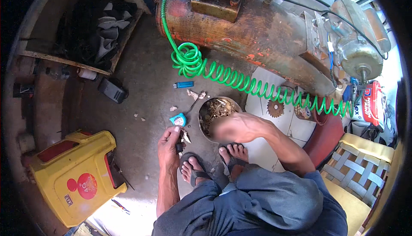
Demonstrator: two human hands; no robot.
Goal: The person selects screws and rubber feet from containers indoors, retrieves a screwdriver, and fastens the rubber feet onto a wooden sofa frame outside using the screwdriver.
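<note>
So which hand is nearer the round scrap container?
Right. The right hand is at the near right rim of the container; the left hand is apart, to its left.

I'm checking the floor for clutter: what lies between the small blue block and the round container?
Pale scraps and part of a thin dark strand lie between the small blue block and the round container, in the head view.

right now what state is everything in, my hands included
Left hand: curled beside a small dark object, grip unclear
Right hand: at the round container, partly blurred, grip unclear
Round container: open, holding brownish scraps
Flip-flops: worn
Green hose: coiled, bunched toward one end
Blue lighter: lying down
Saw blade: teeth uncovered
Rusty tank: surface worn
</note>
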